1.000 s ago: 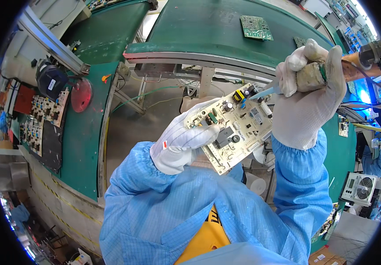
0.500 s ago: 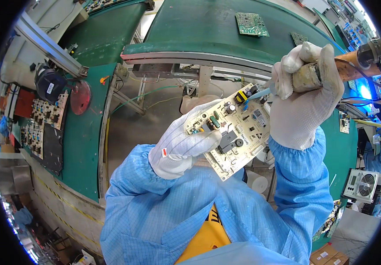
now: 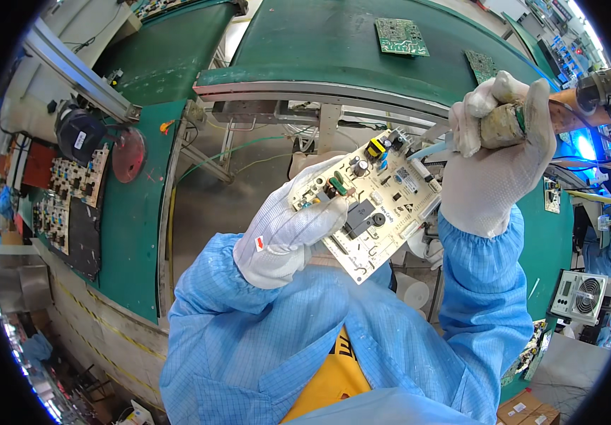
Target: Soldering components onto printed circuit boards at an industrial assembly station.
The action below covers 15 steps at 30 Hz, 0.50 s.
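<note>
My left hand (image 3: 288, 223), in a white glove, grips the lower left side of a cream circuit board (image 3: 390, 230). The board is tilted in front of my chest, component side up. It bears a yellow-and-black transformer (image 3: 375, 147), a black heat sink (image 3: 356, 218), green coils and white connectors. My right hand (image 3: 500, 152), also gloved, is closed round the worn, grey grip of a tool (image 3: 501, 127). Its pale blue nozzle (image 3: 429, 151) points left, by the board's upper right edge; whether the tip touches cannot be told.
Beyond the board runs a green conveyor (image 3: 305, 49) with a green circuit board (image 3: 401, 37) on it and another board (image 3: 480, 65) nearer my right hand. On the left bench, several boards (image 3: 72, 191) lie near a red round dish (image 3: 129, 156). A white fan unit (image 3: 579, 297) stands at right.
My right hand has drawn right, taking the nozzle from beside the transformer to the board's upper right edge. The held board has shifted slightly left. The conveyor boards have crept left.
</note>
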Motion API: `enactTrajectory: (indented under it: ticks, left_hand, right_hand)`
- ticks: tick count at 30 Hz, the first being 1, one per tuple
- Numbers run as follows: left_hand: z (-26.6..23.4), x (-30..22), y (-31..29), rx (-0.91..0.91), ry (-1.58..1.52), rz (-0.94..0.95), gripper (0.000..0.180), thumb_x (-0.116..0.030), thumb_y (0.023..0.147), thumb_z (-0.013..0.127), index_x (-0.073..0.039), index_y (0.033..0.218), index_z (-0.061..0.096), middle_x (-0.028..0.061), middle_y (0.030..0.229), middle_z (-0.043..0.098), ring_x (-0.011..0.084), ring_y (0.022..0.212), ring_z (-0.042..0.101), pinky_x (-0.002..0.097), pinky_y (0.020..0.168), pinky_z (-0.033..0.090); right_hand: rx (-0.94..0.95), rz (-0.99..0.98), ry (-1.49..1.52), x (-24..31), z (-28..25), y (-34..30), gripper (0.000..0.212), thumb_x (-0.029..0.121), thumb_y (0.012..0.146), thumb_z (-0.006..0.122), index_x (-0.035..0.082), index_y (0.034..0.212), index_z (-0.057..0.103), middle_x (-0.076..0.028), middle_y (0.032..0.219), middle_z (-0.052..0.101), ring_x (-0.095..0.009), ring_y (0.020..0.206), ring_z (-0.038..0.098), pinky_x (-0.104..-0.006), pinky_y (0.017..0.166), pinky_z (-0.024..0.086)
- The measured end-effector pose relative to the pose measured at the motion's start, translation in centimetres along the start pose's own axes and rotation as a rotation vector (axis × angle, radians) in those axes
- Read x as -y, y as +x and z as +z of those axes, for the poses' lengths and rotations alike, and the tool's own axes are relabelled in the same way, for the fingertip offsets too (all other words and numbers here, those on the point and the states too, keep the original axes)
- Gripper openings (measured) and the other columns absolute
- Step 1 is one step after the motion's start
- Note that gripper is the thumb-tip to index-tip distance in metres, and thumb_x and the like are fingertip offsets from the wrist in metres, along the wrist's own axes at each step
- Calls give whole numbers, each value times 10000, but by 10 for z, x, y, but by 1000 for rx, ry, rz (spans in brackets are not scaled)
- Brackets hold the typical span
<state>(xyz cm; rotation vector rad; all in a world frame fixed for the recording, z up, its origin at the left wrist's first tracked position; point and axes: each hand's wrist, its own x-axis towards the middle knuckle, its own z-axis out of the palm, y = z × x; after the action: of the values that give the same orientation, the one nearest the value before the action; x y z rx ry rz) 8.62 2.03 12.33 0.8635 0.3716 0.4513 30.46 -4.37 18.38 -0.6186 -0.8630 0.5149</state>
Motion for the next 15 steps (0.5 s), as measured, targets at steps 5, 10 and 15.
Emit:
enactTrajectory:
  ticks: [5,10,15]
  left_hand:
    - [3,-1,1,-12,30,20,520,-111,875,646,-4,1346,452,79,1130,632,119,977,605,260,843,500]
    - [7,-2,-1,-9,-71,-6,518,-110,881,636,4,1348,443,99,1157,625,144,1021,609,278,870,505]
    - [4,-4,-1,-4,-61,7,518,-104,883,628,6,1349,431,122,1181,607,188,1046,617,311,893,524]
  right_hand:
    - [54,-131,-250,0,1,-1,240,203,945,585,30,1111,578,-42,851,579,-112,770,577,-221,648,536]
    - [28,-251,-462,-4,-5,3,220,157,940,587,27,1117,568,-49,844,584,-118,720,585,-222,611,524]
    - [-88,-250,-475,3,20,5,342,355,949,521,22,962,598,-82,747,577,-123,520,478,-246,497,404]
